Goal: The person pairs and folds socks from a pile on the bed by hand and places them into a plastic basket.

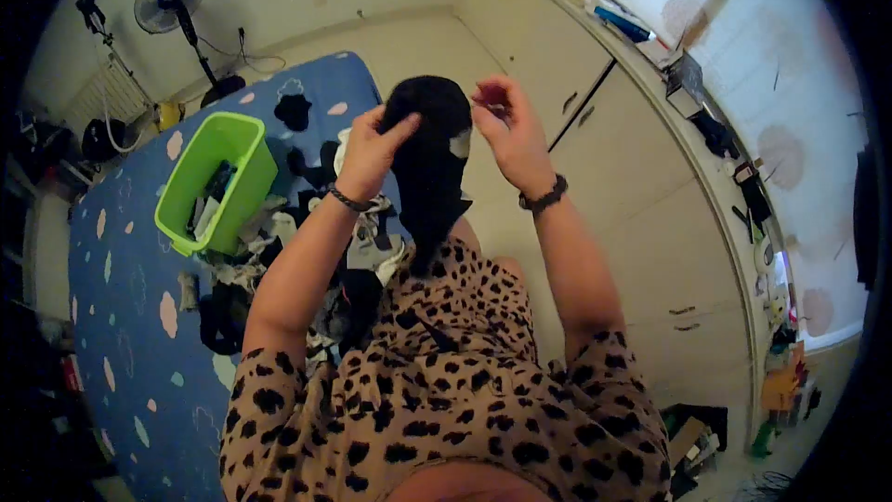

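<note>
My left hand (373, 151) grips a black sock (429, 139), thumb on its front, and the cloth hangs down toward my lap. A pale patch shows at its right side. Just right of the sock is my right hand (513, 135), its fingers curled but apart from the thumb, with nothing visible between them. Below and left of my left hand, a loose heap of black, grey and white socks (279, 223) lies on the bed. A green plastic basket (243, 214) beside the heap has a few folded dark and white pieces inside.
The bed (130, 316) has a blue cloud-patterned sheet. Another black piece of cloth (293, 111) lies near its far edge. A standing fan (177, 9) and a tripod (102, 33) stand beyond. At right, pale cabinets (641, 195) run under a cluttered window ledge.
</note>
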Demonstrator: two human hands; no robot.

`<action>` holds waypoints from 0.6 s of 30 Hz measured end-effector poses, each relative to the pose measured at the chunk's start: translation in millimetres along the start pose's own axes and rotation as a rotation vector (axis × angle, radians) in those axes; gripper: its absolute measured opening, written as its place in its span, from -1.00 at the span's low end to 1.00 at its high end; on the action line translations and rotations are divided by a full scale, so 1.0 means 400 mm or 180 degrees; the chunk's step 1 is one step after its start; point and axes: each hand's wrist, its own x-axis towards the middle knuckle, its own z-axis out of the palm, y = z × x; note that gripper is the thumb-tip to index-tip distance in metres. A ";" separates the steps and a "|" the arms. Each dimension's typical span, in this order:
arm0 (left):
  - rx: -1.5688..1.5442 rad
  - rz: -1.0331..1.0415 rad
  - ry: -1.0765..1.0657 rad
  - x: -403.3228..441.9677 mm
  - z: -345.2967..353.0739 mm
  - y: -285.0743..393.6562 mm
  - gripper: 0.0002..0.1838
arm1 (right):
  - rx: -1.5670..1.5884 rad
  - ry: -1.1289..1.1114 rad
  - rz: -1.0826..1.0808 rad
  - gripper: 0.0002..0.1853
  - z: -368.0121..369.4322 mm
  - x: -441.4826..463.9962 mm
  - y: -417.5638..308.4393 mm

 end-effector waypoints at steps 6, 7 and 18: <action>-0.0566 0.0209 0.0338 -0.012 0.013 0.100 -0.77 | -0.0279 -0.0300 0.0422 -0.74 0.029 -0.202 0.063; -0.0685 0.0199 0.0331 -0.020 0.022 0.095 -0.77 | -0.0278 -0.0281 0.0431 -0.74 0.052 -0.225 0.060; -0.0637 0.0596 0.0312 -0.042 0.070 0.088 -0.79 | 0.1672 -0.1074 0.1670 -0.43 0.092 -0.229 0.079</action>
